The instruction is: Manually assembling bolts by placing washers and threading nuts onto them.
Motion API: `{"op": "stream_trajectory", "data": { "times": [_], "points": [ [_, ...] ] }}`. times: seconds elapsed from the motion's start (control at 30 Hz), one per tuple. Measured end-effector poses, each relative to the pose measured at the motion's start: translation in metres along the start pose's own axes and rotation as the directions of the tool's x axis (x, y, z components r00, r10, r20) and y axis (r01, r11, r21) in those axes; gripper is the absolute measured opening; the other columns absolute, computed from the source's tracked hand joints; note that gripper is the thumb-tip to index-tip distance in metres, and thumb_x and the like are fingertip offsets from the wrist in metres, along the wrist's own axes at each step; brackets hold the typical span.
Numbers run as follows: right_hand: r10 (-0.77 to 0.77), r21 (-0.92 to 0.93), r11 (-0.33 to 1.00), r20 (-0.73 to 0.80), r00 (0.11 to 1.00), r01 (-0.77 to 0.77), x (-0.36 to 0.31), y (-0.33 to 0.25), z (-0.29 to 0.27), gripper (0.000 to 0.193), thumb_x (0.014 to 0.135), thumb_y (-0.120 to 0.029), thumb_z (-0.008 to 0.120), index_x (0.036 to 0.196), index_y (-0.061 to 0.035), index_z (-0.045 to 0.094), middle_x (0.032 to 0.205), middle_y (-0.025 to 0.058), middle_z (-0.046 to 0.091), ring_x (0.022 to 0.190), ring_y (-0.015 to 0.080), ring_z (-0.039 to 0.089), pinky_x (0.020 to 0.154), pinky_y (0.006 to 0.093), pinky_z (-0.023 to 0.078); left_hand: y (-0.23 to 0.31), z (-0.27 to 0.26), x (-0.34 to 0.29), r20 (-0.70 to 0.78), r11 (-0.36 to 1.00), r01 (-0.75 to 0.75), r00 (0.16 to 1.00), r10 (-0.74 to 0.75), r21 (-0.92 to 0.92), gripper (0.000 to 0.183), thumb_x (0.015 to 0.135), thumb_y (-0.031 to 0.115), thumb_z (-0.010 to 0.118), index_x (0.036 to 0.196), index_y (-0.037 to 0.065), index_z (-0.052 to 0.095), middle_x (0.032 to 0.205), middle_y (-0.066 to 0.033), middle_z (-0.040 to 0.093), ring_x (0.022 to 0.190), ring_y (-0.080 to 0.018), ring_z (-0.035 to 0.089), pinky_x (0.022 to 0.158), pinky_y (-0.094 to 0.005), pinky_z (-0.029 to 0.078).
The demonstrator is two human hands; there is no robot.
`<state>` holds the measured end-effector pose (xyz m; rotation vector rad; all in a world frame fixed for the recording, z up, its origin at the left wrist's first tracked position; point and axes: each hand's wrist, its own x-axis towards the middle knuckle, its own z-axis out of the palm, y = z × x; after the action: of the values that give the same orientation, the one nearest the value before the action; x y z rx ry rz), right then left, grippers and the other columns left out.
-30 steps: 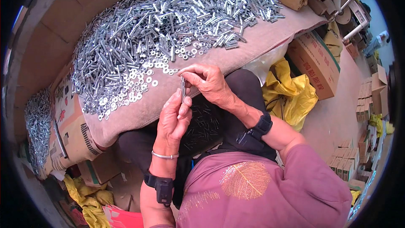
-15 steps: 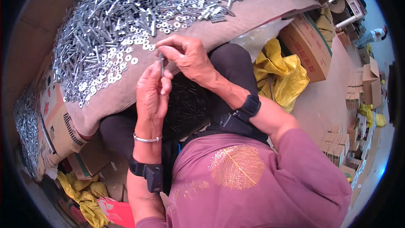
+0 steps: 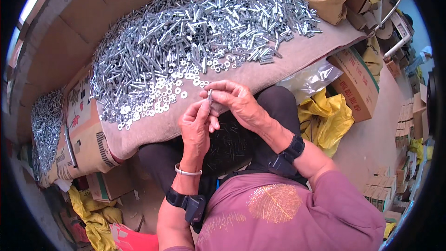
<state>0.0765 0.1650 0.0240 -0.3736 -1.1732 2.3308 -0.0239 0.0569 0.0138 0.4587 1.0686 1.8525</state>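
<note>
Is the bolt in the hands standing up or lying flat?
Roughly upright. The bolt points up from between the fingertips of the left hand and right hand, above the lap.

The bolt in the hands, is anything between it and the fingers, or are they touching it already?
Nothing visible stands between them. The bolt stands upright, pinched by the left hand from below and the right hand at its top, just in front of the washers on the cloth.

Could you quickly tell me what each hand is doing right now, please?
Left hand: fingertips pinched on the bolt.
Right hand: fingers closed on the same bolt, from its top end.
</note>
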Motion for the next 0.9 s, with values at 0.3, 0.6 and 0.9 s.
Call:
{"op": "stream_trajectory", "data": {
  "times": [0.3,0.6,0.9],
  "points": [
    [-0.107,-0.572,0.818,-0.048,0.993,0.060,0.001,-0.017,0.000,0.025,0.090,-0.014,0.057,0.111,-0.0014,0.061,0.087,0.0067,0.066,0.077,0.0107,0.061,0.068,0.0252,0.050,-0.008,-0.005,0.006,-0.020,0.993,0.067,0.997,-0.069,-0.098,0.023,0.092,0.018,0.057,0.101,-0.004,0.058,0.076,-0.0118,0.063,0.053,-0.0118,0.057,0.045,-0.0185,0.041],
    [-0.516,-0.970,-0.176,0.237,0.823,0.169,0.053,-0.039,-0.044,0.011,0.080,-0.015,0.062,0.085,-0.0055,0.065,0.080,0.0083,0.064,0.076,0.0270,0.060,0.070,0.0389,0.044,-0.008,0.000,0.021,-0.038,0.981,0.108,0.993,-0.116,-0.160,0.021,0.092,0.017,0.058,0.099,-0.003,0.057,0.076,-0.0129,0.062,0.054,-0.0134,0.056,0.046,-0.0198,0.040],
    [-0.492,-0.813,-0.569,0.455,0.742,0.121,0.099,-0.033,-0.060,0.005,0.074,-0.006,0.054,0.073,-0.0077,0.059,0.074,0.0076,0.057,0.076,0.0219,0.057,0.074,0.0369,0.039,-0.004,0.005,0.035,-0.071,0.986,0.104,0.991,-0.114,-0.126,0.020,0.093,0.018,0.056,0.101,-0.001,0.057,0.076,-0.0113,0.063,0.054,-0.0109,0.054,0.046,-0.0185,0.039]
  ]
}}
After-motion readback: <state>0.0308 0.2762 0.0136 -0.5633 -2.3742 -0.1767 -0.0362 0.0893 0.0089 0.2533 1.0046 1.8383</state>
